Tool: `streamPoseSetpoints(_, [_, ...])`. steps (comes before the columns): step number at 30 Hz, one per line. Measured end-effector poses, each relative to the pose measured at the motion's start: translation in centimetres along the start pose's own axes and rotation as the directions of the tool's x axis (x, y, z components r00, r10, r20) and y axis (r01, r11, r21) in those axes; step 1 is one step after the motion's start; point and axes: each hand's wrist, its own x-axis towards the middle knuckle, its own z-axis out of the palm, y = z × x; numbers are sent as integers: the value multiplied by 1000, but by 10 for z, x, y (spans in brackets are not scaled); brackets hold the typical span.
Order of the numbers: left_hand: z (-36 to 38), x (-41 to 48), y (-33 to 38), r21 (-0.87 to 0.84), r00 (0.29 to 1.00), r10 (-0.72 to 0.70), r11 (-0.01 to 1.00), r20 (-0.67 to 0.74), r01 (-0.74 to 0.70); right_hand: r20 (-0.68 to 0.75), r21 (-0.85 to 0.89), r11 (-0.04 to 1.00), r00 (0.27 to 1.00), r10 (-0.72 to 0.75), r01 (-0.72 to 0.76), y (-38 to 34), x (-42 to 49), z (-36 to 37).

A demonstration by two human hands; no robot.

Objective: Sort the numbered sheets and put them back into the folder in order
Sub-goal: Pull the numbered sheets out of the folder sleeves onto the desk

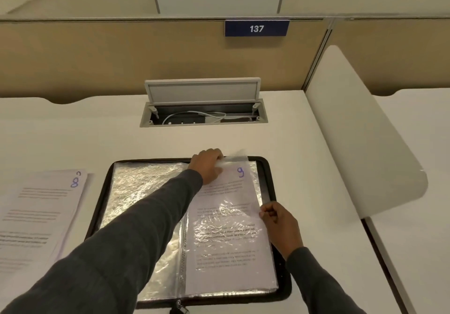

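A black zip folder (283,287) lies open on the desk, its clear plastic sleeves (143,192) showing on the left half. On the right half a printed sheet marked 9 (229,235) sits partly inside a sleeve. My left hand (208,165) reaches across to the sleeve's top edge and pinches the plastic opening there. At the sheet's right edge, my right hand (280,221) grips the sheet about halfway down. A stack of loose numbered sheets (41,211), with 8 on top, lies left of the folder.
An open cable box (203,116) with a raised lid is set into the desk behind the folder. A white divider panel (365,143) stands on the right. A partition wall with a 137 sign (257,28) closes the back.
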Motion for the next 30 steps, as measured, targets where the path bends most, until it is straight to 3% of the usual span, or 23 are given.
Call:
streamPoseSetpoints(8, [-8,11,0,-35,999,30,999,-12,-31,18,56,998,999,35,-36,12,7,-1])
streamPoseSetpoints(16, [-4,9,-6,-221,1000,1,975,-16,-5,29,79,995,998,61,-63,11,9,-2])
streamPoseSetpoints(22, [-18,12,5,-384,987,-34,919,159,93,37,101,992,997,69,-73,9,8,-1])
streamPoseSetpoints(30, [-20,15,14,-410,928,45,904,371,120,68,115,991,996,54,-62,10,6,-2])
